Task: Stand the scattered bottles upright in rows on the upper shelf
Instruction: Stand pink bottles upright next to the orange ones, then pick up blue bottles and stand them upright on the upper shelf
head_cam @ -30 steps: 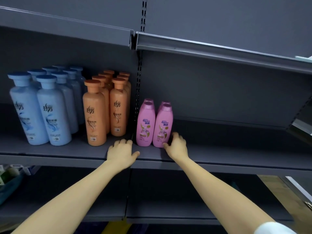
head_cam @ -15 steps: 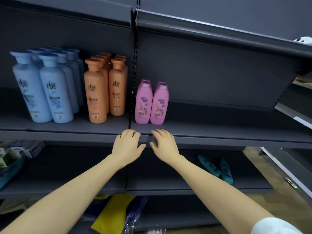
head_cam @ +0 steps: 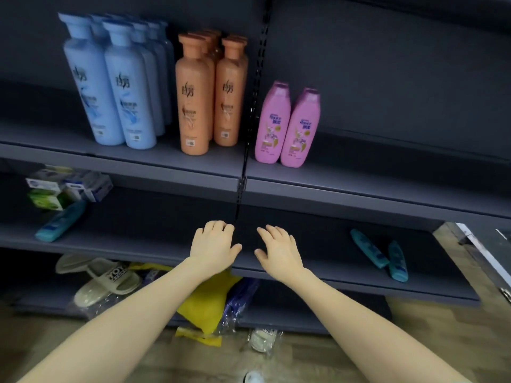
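The left hand (head_cam: 214, 246) and right hand (head_cam: 279, 251) have dropped from the upper shelf's (head_cam: 387, 175) front edge to the lower shelf (head_cam: 326, 258), empty and relaxed (nothing grasped). Teal bottles (head_cam: 369, 248) lie flat near its right end, probably next; pink bottles (head_cam: 287, 125) stand upright above.

Blue bottles (head_cam: 110, 87), orange bottles (head_cam: 193, 98) and two pink bottles (head_cam: 287, 125) stand upright in rows on the upper shelf (head_cam: 387, 186). On the lower shelf (head_cam: 138, 244), two teal bottles (head_cam: 369, 248) lie at the right and a single teal bottle (head_cam: 60, 221) lies at the left. Between them, the left hand (head_cam: 214, 246) and right hand (head_cam: 278, 248) hover side by side, empty, fingers relaxed.
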Demonstrator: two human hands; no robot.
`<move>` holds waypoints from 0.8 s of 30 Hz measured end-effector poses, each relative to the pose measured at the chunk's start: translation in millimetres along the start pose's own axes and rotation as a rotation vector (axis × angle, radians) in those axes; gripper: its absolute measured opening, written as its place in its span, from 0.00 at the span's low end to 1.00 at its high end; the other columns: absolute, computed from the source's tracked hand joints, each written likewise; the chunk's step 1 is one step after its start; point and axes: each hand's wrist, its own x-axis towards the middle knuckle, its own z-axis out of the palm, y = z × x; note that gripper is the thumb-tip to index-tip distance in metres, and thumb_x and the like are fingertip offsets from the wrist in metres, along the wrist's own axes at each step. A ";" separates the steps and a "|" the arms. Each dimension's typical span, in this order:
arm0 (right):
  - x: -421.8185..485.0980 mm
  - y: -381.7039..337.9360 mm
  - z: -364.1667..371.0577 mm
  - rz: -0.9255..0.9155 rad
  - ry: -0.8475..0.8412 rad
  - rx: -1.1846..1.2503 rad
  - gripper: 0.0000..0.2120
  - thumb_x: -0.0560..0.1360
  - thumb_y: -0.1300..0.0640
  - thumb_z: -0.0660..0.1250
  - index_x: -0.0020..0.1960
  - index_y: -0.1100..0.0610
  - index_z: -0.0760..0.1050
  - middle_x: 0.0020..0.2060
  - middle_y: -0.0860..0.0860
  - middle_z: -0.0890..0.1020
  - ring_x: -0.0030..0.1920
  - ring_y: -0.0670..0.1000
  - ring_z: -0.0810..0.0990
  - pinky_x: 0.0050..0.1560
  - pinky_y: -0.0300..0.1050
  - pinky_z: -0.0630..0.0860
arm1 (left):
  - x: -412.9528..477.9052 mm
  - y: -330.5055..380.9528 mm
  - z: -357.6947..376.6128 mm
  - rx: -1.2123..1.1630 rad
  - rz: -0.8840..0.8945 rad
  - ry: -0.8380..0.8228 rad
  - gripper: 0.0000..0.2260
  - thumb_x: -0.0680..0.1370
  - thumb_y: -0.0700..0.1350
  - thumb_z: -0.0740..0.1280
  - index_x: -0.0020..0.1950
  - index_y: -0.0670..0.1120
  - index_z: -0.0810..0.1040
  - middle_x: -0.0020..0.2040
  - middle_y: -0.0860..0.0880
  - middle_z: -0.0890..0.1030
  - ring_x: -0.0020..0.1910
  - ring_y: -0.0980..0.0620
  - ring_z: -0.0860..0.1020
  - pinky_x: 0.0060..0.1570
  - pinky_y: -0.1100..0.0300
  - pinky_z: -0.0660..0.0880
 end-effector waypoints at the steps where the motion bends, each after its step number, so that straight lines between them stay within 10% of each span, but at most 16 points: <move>1: -1.6 -0.3 5.0 0.004 -0.024 0.001 0.26 0.81 0.51 0.57 0.77 0.53 0.55 0.76 0.53 0.58 0.76 0.54 0.53 0.73 0.56 0.53 | -2.4 -3.0 4.7 0.001 -0.017 -0.013 0.22 0.80 0.56 0.58 0.71 0.47 0.65 0.70 0.47 0.68 0.71 0.47 0.63 0.64 0.53 0.65; 24: 41.7 -133.1 53.9 -0.440 -0.323 -0.040 0.27 0.80 0.51 0.58 0.76 0.54 0.55 0.75 0.53 0.59 0.74 0.57 0.56 0.72 0.56 0.57 | -111.2 -112.2 8.4 -0.021 -0.677 -0.058 0.19 0.79 0.57 0.58 0.63 0.46 0.69 0.65 0.48 0.71 0.67 0.46 0.66 0.62 0.53 0.65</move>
